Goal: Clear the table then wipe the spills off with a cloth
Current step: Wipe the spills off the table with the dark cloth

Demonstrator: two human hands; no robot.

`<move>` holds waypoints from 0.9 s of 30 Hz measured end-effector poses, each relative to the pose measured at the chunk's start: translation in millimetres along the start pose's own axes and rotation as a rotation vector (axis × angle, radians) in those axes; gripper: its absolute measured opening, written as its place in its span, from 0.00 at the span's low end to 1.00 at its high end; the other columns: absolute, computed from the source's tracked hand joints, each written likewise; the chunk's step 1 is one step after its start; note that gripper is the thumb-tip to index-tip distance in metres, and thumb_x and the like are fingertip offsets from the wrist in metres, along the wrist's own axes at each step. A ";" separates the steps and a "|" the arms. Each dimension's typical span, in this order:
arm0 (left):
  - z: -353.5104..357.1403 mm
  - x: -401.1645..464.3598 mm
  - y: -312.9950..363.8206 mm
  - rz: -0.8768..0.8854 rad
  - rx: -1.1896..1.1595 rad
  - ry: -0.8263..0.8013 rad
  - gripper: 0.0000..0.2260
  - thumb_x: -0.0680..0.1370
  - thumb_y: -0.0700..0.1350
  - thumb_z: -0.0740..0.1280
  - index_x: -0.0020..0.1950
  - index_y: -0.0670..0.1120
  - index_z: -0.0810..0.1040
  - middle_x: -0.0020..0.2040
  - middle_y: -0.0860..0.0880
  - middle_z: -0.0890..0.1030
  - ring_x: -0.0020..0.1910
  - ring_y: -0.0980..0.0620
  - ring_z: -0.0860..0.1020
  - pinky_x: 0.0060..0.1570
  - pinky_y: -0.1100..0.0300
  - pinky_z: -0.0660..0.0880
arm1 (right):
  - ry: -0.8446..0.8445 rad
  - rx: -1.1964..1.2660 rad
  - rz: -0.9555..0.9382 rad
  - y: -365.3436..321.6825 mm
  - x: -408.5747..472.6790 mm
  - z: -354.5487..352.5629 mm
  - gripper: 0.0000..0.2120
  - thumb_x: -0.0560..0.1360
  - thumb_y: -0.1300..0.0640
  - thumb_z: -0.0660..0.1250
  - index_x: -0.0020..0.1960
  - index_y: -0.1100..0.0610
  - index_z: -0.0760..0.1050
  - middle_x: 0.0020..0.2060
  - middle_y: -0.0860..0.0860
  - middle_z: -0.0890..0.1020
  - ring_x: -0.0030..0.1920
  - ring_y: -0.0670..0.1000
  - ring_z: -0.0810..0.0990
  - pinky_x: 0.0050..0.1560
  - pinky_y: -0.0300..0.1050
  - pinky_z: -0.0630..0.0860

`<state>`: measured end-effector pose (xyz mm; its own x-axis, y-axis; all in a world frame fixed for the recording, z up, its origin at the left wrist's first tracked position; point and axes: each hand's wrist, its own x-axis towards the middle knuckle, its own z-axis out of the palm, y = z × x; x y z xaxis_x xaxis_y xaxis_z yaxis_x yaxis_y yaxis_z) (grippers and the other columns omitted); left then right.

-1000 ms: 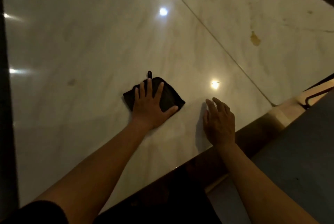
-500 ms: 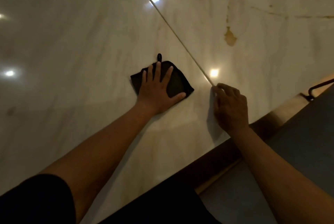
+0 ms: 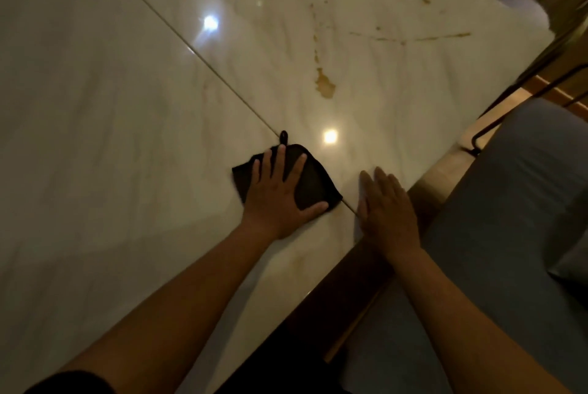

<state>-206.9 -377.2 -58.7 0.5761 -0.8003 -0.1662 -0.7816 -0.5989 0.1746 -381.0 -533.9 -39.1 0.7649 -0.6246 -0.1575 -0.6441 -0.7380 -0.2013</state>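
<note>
The table (image 3: 111,107) carries no dishes in view, so clearing looks done and wiping is under way. The left hand (image 3: 276,199) lies flat, fingers spread, pressing the black cloth (image 3: 313,185) onto the marble right on the seam (image 3: 203,62). At its 3 o'clock the right hand (image 3: 386,212) rests open on the table's edge, holding nothing. Brown spills (image 3: 324,85) at the cloth's 1 o'clock remain unwiped, so most wiping is probably left.

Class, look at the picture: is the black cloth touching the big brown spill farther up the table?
Apart. The head view shows bare pale table between the black cloth, under the left hand, and the brown spill.
</note>
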 end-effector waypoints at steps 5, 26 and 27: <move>12.8 -45.8 36.8 0.198 -0.015 0.005 0.44 0.75 0.77 0.47 0.83 0.54 0.41 0.82 0.42 0.36 0.80 0.38 0.36 0.78 0.38 0.40 | -0.072 0.066 0.015 1.6 6.9 -14.7 0.26 0.83 0.54 0.55 0.79 0.53 0.57 0.78 0.57 0.59 0.78 0.58 0.57 0.77 0.55 0.58; -15.3 157.8 62.8 -0.035 0.002 0.073 0.42 0.74 0.78 0.44 0.83 0.58 0.45 0.83 0.44 0.44 0.82 0.39 0.44 0.79 0.39 0.44 | 0.105 0.046 -0.086 69.0 181.2 -59.1 0.26 0.78 0.50 0.64 0.75 0.51 0.66 0.73 0.55 0.68 0.70 0.58 0.69 0.62 0.54 0.73; -18.6 174.8 61.7 -0.058 -0.004 0.076 0.42 0.74 0.78 0.44 0.83 0.58 0.45 0.83 0.44 0.44 0.82 0.40 0.43 0.79 0.39 0.44 | 0.114 0.031 -0.103 75.1 197.4 -60.7 0.27 0.78 0.49 0.64 0.76 0.52 0.65 0.74 0.55 0.68 0.71 0.58 0.68 0.63 0.55 0.72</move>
<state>-150.0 -554.6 -58.9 0.6369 -0.7641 -0.1024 -0.7456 -0.6443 0.1702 -279.0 -728.1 -26.6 0.8198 -0.5722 -0.0239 -0.5602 -0.7925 -0.2412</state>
